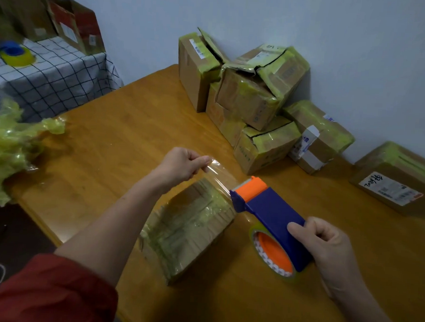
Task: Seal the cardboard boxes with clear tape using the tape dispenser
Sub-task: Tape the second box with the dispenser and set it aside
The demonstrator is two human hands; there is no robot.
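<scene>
A tape-covered cardboard box (190,228) is set on the wooden table (124,136). Just right of the box, the tape dispenser (270,213) is gripped by the right hand (325,243), fingers curled round its blue body. Above the box, a clear tape strip (220,173) is pinched by the left hand (181,164). Beyond the box, other boxes (254,99) are stacked.

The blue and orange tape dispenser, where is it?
In the head view the tape dispenser is right of centre, held by the right hand beside the cardboard box; the left hand pinches its tape.

Handwriting on the white label (390,189) of the flat box (385,163) seems to read "2089"; other labels are illegible.
</scene>
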